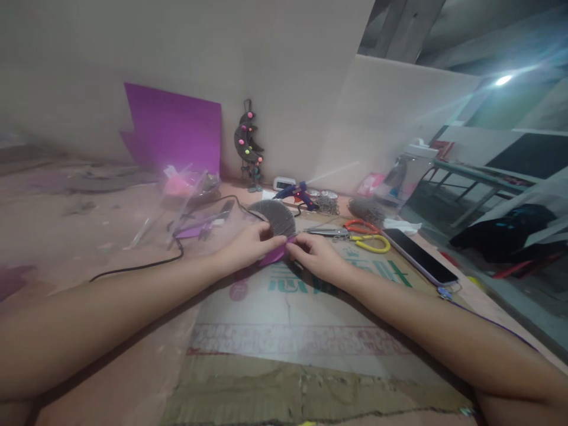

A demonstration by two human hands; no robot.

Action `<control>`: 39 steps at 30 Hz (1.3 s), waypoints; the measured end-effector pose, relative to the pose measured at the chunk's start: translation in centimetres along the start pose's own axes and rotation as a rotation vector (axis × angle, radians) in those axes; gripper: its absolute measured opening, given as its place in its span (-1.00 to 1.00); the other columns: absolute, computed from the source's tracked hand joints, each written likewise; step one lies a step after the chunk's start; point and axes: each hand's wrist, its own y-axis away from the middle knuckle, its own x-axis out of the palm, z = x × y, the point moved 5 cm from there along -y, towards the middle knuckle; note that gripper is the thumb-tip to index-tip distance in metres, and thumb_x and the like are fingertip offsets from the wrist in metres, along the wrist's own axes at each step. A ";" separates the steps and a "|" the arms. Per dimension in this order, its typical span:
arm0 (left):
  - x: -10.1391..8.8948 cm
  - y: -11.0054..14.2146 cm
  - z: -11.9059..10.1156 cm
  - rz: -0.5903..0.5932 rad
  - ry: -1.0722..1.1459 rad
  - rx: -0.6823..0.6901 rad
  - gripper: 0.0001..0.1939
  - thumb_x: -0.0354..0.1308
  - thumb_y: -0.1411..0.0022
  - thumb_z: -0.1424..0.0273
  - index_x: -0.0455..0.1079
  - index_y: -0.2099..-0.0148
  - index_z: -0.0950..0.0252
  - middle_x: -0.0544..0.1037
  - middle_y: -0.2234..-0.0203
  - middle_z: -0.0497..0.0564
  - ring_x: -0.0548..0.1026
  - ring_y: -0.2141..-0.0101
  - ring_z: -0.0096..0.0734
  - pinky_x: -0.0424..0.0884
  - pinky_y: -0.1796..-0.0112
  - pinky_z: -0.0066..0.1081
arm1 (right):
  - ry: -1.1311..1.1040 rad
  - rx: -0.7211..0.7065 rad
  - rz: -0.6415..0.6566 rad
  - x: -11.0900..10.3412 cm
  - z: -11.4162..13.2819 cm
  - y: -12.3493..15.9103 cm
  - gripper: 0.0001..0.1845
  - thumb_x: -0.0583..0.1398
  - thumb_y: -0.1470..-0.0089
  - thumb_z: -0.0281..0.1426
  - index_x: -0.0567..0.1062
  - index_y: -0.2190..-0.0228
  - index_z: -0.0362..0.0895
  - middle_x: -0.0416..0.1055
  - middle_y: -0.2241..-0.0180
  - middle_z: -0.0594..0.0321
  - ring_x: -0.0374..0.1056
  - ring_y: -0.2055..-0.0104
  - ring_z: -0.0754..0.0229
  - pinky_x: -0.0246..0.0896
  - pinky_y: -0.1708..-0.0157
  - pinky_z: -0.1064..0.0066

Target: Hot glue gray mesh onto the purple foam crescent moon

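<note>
Two bare hands meet above a printed cardboard sheet (310,337) on a pink counter (110,236), working at a gray crescent (277,216) and a small purple piece (274,254). The left hand (255,244) is closed on the gray crescent at its near end, its thumb reaching over the top of the purple piece. The right hand (317,254) pinches the purple piece at its right edge, thumb and forefinger together, the fingertips of the two hands nearly meeting. The crescent curves up and away just beyond them.

To the right lie a pair of metal tweezers (326,232), an orange-handled tool (361,226), a yellow-handled tool (373,244) and a dark-screened phone (419,255). Behind the hands, a blue glue gun (297,194) rests near a small white clock (284,184) and coils of wire (327,204). A dark moon ornament (248,139) dotted with colored balls hangs upright against the pale wall (302,89), right of a large purple sheet (177,133) leaning there. A black cord (137,270) snakes across the counter at left, near a clear plastic bag (190,186) whose contents are blurred.
</note>
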 end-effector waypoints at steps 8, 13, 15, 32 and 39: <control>0.2 -0.1 0.1 0.025 0.036 0.016 -0.65 0.00 -0.22 0.14 0.26 0.46 0.29 0.34 0.58 -0.10 0.27 0.53 -0.46 0.14 0.52 -0.47 | 0.046 -0.014 0.015 0.1 -0.1 0.0 -0.73 0.09 -0.13 -0.34 0.42 0.55 -0.17 0.35 0.58 0.33 0.20 0.52 0.32 0.04 0.51 0.51; 0.2 0.0 0.7 0.010 0.097 -0.065 -0.57 -0.07 -0.25 0.07 0.15 0.52 0.27 0.19 0.66 -0.15 0.16 0.60 -0.51 0.09 0.56 -0.46 | 0.022 -0.010 0.006 0.0 0.1 0.1 -0.74 0.09 -0.12 -0.35 0.42 0.55 -0.17 0.35 0.57 0.33 0.22 0.50 0.32 0.05 0.49 0.52; 0.3 0.0 0.7 0.007 0.160 -0.075 -0.57 -0.06 -0.25 0.07 0.17 0.51 0.27 0.20 0.66 -0.14 0.16 0.60 -0.51 0.10 0.56 -0.46 | 0.000 -0.004 -0.031 -0.3 0.1 0.1 -0.74 0.09 -0.12 -0.35 0.40 0.55 -0.17 0.33 0.58 0.34 0.21 0.51 0.32 0.05 0.49 0.52; 0.6 0.1 0.7 0.070 0.297 -0.119 -0.71 0.06 -0.21 0.15 0.26 0.37 0.29 0.30 0.61 -0.13 0.25 0.60 -0.56 0.14 0.57 -0.52 | -0.022 0.016 -0.114 -0.8 -0.4 0.0 -0.75 0.07 -0.11 -0.34 0.33 0.56 -0.15 0.26 0.60 0.37 0.15 0.53 0.34 0.03 0.52 0.52; 0.4 0.1 0.6 0.047 0.253 -0.086 -0.68 0.03 -0.23 0.16 0.23 0.44 0.29 0.27 0.65 -0.14 0.21 0.62 -0.55 0.14 0.57 -0.51 | 0.002 0.011 -0.103 -0.8 -0.2 0.0 -0.74 0.07 -0.11 -0.35 0.35 0.57 -0.16 0.29 0.59 0.35 0.18 0.52 0.33 0.04 0.50 0.51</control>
